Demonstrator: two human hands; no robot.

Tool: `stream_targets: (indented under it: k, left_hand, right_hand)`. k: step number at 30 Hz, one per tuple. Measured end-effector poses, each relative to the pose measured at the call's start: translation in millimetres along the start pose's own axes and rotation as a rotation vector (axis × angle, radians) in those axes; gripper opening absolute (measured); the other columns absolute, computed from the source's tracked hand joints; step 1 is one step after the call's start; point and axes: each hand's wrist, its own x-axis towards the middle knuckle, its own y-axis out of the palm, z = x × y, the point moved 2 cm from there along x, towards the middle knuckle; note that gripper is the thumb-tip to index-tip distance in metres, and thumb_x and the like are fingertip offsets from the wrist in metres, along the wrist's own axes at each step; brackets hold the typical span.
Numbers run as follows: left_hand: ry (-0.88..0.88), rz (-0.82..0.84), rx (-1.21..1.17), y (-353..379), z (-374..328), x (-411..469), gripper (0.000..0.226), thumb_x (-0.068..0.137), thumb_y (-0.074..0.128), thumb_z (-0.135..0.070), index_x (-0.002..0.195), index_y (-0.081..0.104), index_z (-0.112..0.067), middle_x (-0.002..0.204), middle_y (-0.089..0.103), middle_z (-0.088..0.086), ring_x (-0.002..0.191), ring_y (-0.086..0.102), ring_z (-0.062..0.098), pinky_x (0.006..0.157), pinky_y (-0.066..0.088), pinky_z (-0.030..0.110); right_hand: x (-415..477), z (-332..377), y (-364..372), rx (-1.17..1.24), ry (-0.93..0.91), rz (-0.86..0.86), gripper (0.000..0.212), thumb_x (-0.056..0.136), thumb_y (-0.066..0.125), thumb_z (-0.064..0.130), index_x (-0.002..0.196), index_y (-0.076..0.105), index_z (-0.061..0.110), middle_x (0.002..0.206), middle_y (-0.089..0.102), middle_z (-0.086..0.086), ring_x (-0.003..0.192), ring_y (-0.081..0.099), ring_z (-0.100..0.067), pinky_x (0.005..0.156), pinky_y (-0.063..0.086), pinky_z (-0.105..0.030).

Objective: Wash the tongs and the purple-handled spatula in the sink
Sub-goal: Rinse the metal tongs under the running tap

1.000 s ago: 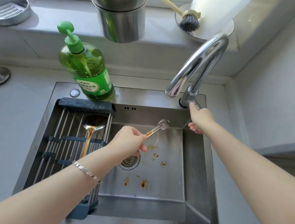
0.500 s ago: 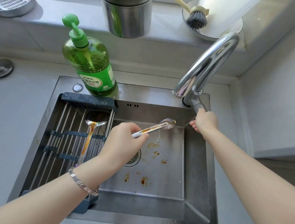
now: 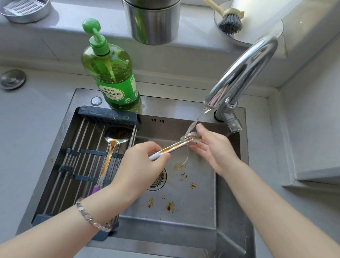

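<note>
My left hand [image 3: 141,165] grips the handle end of the metal tongs [image 3: 175,147], which are streaked with orange sauce and point up and right over the steel sink [image 3: 228,232]. Water runs from the faucet [image 3: 244,71] onto the tongs' scalloped tips. My right hand [image 3: 212,149] has its fingers spread around those tips, touching them under the stream. The purple-handled spatula [image 3: 111,150], also sauce-stained, lies on the roll-up drying rack [image 3: 80,162] across the sink's left half, its bowl at the far end.
A green dish-soap pump bottle [image 3: 110,72] stands on the sink's back rim. On the sill behind are a steel canister [image 3: 152,18], a dish brush [image 3: 230,21] and a round metal tin [image 3: 23,5]. Sauce spots dot the sink floor near the drain [image 3: 158,179].
My right hand left the faucet handle and moved left to the tongs' tips. Water now flows. My left hand raised the tongs toward the stream.
</note>
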Motion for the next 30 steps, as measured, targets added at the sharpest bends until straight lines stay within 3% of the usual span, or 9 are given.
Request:
stream_targets:
  k: [2,5,7,11,17,20,22,27,30]
  left_hand:
    - [-0.004,-0.004,-0.027,-2,3,-6,0.013,0.087,0.062,-0.024,0.083,0.067,-0.013,0.061,0.057,0.003,0.05,0.045,0.012,0.048,0.037,0.025]
    - [0.023,-0.026,-0.032,-6,7,-16,0.01,0.086,0.064,-0.022,0.081,0.066,-0.014,0.059,0.057,0.001,0.048,0.044,0.007,0.045,0.034,0.015]
    - [0.038,-0.051,-0.04,-10,10,-20,0.01,0.086,0.064,-0.021,0.08,0.066,-0.014,0.058,0.056,0.0,0.045,0.044,0.004,0.043,0.033,0.013]
    - [0.023,-0.11,-0.074,-18,15,-22,0.013,0.086,0.064,-0.018,0.077,0.063,-0.009,0.048,0.046,-0.006,0.039,0.043,0.002,0.039,0.03,0.011]
    - [0.022,-0.072,-0.128,-16,21,-30,0.017,0.087,0.064,-0.02,0.078,0.06,-0.007,0.05,0.047,-0.003,0.04,0.039,0.004,0.04,0.03,0.013]
    - [0.014,-0.083,-0.143,-18,24,-29,0.017,0.086,0.064,-0.021,0.078,0.059,-0.006,0.053,0.05,0.003,0.043,0.04,0.006,0.044,0.032,0.017]
    - [0.019,-0.074,-0.147,-19,26,-29,0.017,0.086,0.064,-0.021,0.078,0.059,-0.006,0.054,0.051,0.005,0.044,0.041,0.01,0.045,0.032,0.021]
    - [0.067,-0.073,-0.097,-24,25,-30,0.016,0.085,0.066,-0.02,0.075,0.061,-0.009,0.051,0.049,-0.006,0.042,0.043,0.002,0.041,0.032,0.01]
    - [0.064,-0.098,-0.091,-23,22,-27,0.016,0.085,0.066,-0.02,0.076,0.061,-0.007,0.055,0.053,0.001,0.047,0.045,0.005,0.046,0.034,0.013]
  right_hand:
    - [-6,-4,14,0.036,-0.058,-0.025,0.032,0.086,0.063,0.008,0.114,0.056,-0.004,0.094,0.068,-0.016,0.083,0.067,-0.023,0.077,0.057,-0.03]
    - [-11,-4,26,0.085,-0.035,-0.116,0.016,0.087,0.063,0.016,0.091,0.064,0.0,0.072,0.067,-0.009,0.064,0.067,-0.019,0.06,0.059,-0.027]
    - [-14,-5,32,0.165,-0.016,-0.122,0.019,0.089,0.06,0.019,0.078,0.062,0.004,0.065,0.066,-0.006,0.057,0.067,-0.016,0.055,0.058,-0.025]
    - [-28,-11,51,0.264,-0.042,0.007,0.001,0.085,0.063,0.005,0.085,0.062,0.005,0.078,0.067,-0.007,0.061,0.069,-0.009,0.064,0.058,-0.02]
    - [-29,-9,54,0.325,0.036,-0.08,0.024,0.091,0.056,0.027,0.08,0.059,0.006,0.068,0.067,-0.007,0.051,0.068,-0.012,0.045,0.052,-0.02]
    - [-36,-14,62,0.284,0.011,0.009,0.003,0.087,0.062,0.007,0.086,0.059,0.007,0.075,0.064,-0.006,0.057,0.067,-0.009,0.054,0.056,-0.018]
    - [-38,-15,64,0.248,0.009,0.013,0.01,0.081,0.067,0.001,0.085,0.059,0.008,0.074,0.063,-0.005,0.057,0.066,-0.008,0.058,0.056,-0.018]
    - [-32,-9,53,0.241,0.078,-0.18,0.027,0.088,0.062,0.031,0.069,0.058,0.012,0.048,0.059,0.004,0.048,0.058,-0.006,0.043,0.05,-0.017]
    - [-37,-18,61,0.23,0.046,-0.114,0.012,0.085,0.066,0.021,0.076,0.06,0.015,0.064,0.06,0.004,0.056,0.059,-0.004,0.048,0.05,-0.013]
